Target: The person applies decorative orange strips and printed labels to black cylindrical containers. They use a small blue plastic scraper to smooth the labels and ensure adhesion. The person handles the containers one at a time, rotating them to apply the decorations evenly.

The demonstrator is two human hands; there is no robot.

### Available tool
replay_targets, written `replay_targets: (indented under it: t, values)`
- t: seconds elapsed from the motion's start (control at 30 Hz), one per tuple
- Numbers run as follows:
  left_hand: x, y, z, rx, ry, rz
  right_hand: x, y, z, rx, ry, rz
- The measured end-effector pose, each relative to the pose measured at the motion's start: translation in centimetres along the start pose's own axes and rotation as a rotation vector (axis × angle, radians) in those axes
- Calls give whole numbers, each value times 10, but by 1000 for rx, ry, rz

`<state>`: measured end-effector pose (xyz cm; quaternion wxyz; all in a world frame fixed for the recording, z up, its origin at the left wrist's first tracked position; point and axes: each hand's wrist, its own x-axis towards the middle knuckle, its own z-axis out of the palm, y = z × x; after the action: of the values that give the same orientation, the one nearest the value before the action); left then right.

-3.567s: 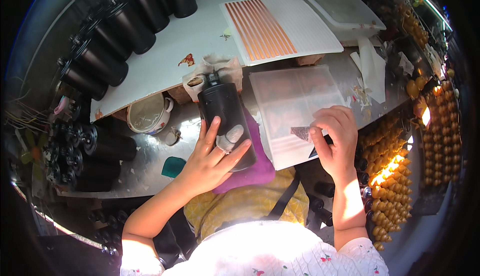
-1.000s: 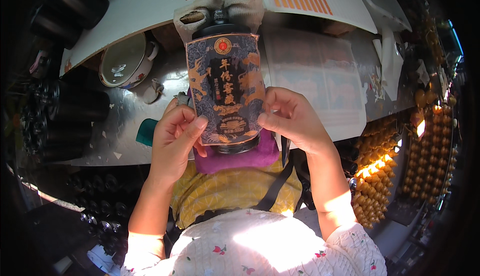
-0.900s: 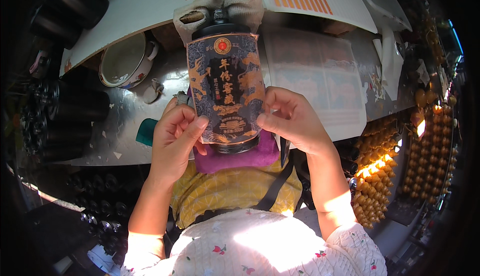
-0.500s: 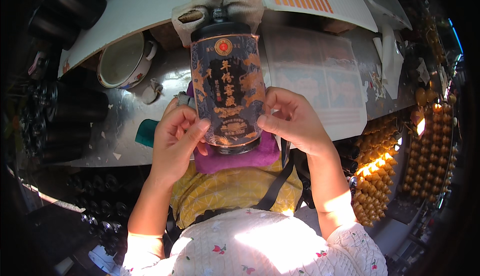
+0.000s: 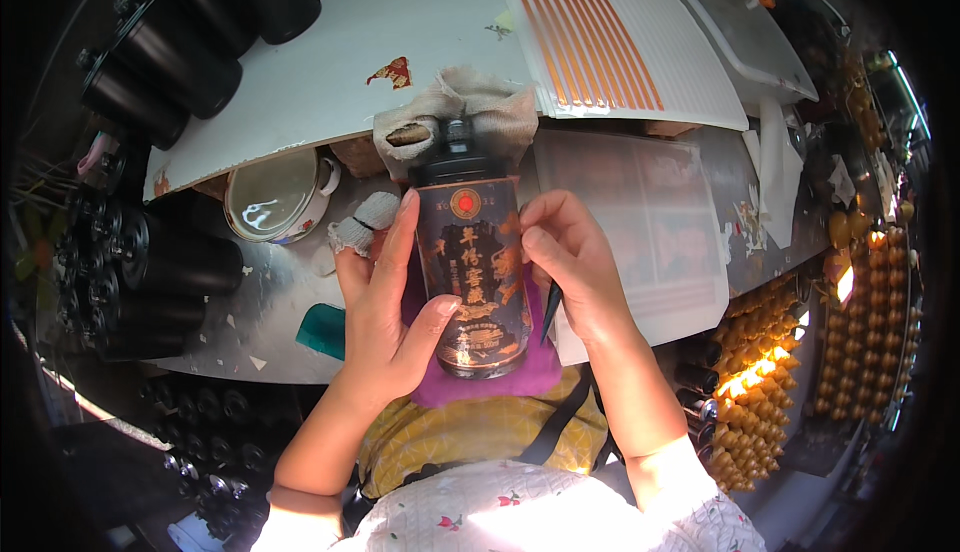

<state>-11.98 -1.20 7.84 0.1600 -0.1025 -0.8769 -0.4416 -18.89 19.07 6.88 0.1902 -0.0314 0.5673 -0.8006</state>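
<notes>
A black bottle (image 5: pixel 470 292) with a narrow neck lies in front of me, neck pointing away. Around its body is a dark decal (image 5: pixel 466 252) with gold patterns and a red-centred round emblem. My left hand (image 5: pixel 392 312) clasps the bottle's left side, thumb across the lower front; one finger wears a grey wrap (image 5: pixel 366 222). At the right edge, my right hand (image 5: pixel 568 257) is closed in a pinch, its fingertips partly hidden. Below it shows a dark pointed strip (image 5: pixel 550 314), whose kind I cannot make out. A whitish cloth (image 5: pixel 470 102) supports the neck end; purple cloth (image 5: pixel 540 364) lies beneath.
On the left stand a white enamel pot (image 5: pixel 270 202), a teal scraper-like piece (image 5: pixel 322 330) and several black bottles (image 5: pixel 180 52). Clear decal sheets (image 5: pixel 650 222) lie right of the bottle. A sheet with orange stripes (image 5: pixel 585 37) rests on the raised white board (image 5: pixel 330 82). Gold ridged pieces (image 5: pixel 750 382) hang at right.
The bottle sits lower in view and appears turned, its decal's front shifted left. My left hand has slid up along its side with fingers stretched; my right hand still pinches at the right edge.
</notes>
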Motion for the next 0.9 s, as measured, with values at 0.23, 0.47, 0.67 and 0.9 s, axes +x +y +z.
replay_targets:
  t: [0.23, 0.47, 0.67, 0.9]
  values:
    - [1, -7, 7, -23, -43, -50, 23, -4, 5, 28, 0, 1]
    - [2, -11, 7, -43, -73, -68, 24, -6, 7, 91, 0, 2]
    - [2, -11, 11, -10, -51, 8, 28, 6, 6, 60, 1, -64]
    - [0, -11, 13, -115, -46, -74, 25, 3, 7, 66, 31, -43]
